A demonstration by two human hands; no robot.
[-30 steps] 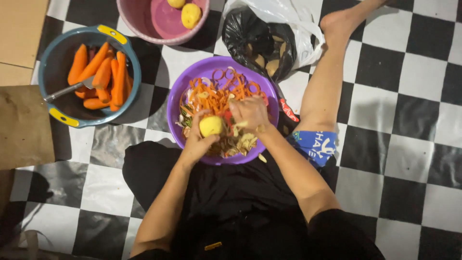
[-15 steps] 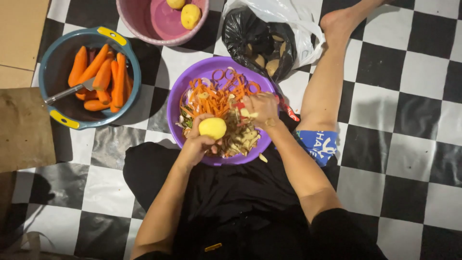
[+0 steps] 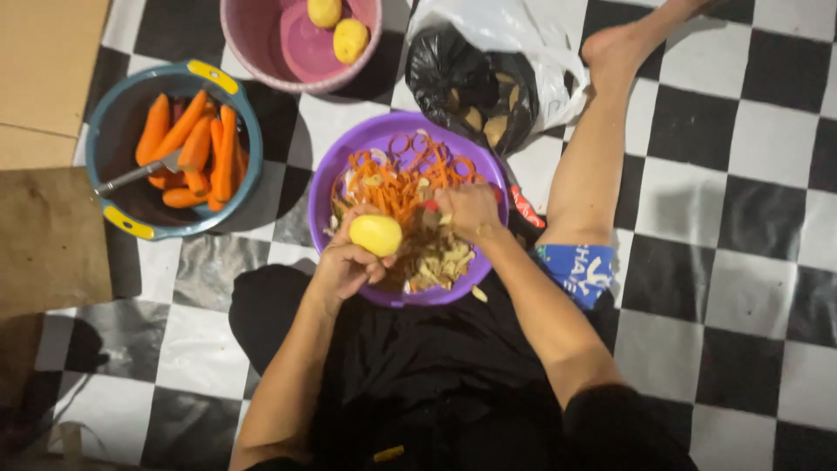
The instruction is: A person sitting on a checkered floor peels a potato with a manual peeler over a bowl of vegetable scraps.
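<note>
**Potato in your left hand over the purple bowl**

You sit on a black-and-white checked floor (image 3: 697, 262), dark clothing filling the near part of the view and your right leg (image 3: 593, 174) stretched out along the tiles. Your left hand (image 3: 347, 262) is curled closed around a yellow, mostly peeled potato (image 3: 376, 235), fingers wrapped under and behind it so its smooth top faces up. Your right hand (image 3: 469, 211) sits just beside the potato, fingers folded in on something small with a bit of red showing at the thumb side; you cannot tell from here exactly what it grips. Both hands hover over the purple bowl (image 3: 349, 166), which lies between your knees and holds orange carrot peelings (image 3: 401, 179) on the far side and pale brownish potato peelings (image 3: 436, 257) on the near side.

To your left stands a blue pot with yellow handles (image 3: 235, 187), filled with peeled carrots (image 3: 196, 148) and a metal utensil (image 3: 139, 174) resting among them. Beyond the purple bowl, a pink tub (image 3: 261, 35) holds two yellow potatoes (image 3: 350, 39). To its right, a black bag inside a white one (image 3: 445, 74) lies open, with unpeeled potatoes showing inside.
</note>
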